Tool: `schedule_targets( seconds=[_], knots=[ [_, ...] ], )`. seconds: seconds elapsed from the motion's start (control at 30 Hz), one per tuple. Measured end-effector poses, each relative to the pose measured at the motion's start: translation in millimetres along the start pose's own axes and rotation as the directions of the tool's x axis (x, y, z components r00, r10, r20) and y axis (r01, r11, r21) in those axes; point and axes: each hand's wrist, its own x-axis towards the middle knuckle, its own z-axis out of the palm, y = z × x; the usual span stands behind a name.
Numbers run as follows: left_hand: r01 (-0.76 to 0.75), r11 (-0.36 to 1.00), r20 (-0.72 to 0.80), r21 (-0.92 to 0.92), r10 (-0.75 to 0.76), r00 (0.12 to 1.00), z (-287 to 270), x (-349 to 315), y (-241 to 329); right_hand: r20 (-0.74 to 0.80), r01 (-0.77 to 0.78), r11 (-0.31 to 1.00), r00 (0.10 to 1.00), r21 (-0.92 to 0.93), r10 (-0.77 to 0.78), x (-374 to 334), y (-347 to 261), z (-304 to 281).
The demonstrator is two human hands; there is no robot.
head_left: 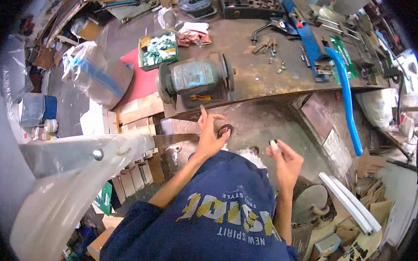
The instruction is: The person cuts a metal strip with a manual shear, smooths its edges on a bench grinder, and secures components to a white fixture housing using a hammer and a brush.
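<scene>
In front of my body, my left hand (211, 134) has its index finger stretched out toward the bench grinder, while the thumb and other fingers close on a small dark round piece (229, 128). Its exact kind is too small to tell. My right hand (287, 159) is apart from it on the right, pinching a small black piece (273, 142) between thumb and index finger. The bench grinder (195, 77), greenish and worn with a wheel at each end, stands at the bench's near edge, just beyond my left hand. Neither hand visibly touches it.
On the workbench (244, 52) are a box of green-and-white packets (159, 51), a cloth (194, 34), small metal parts (272, 46) and a blue vise-like tool (312, 46) with a long blue handle (347, 104). A white sack (96, 72) stands left; white bars (349, 204) lie right.
</scene>
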Motion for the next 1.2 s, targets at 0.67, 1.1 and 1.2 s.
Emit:
schedule_targets(
  seconds=[0.67,1.1,1.2],
  knots=[
    [0.265,0.779,-0.064,-0.568,-0.363,0.93,0,47,-25,0.16,0.207,0.977,0.967,-0.054,-0.196,113,-4,84],
    [0.4,0.069,0.222,-0.914,-0.741,0.634,-34,95,8,0.235,0.568,0.785,0.821,-0.248,-0.52,140,-6,118],
    [0.376,0.073,0.227,-0.924,-0.686,0.692,-43,103,8,0.28,0.602,0.75,0.796,-0.275,-0.537,143,-6,118]
  ],
)
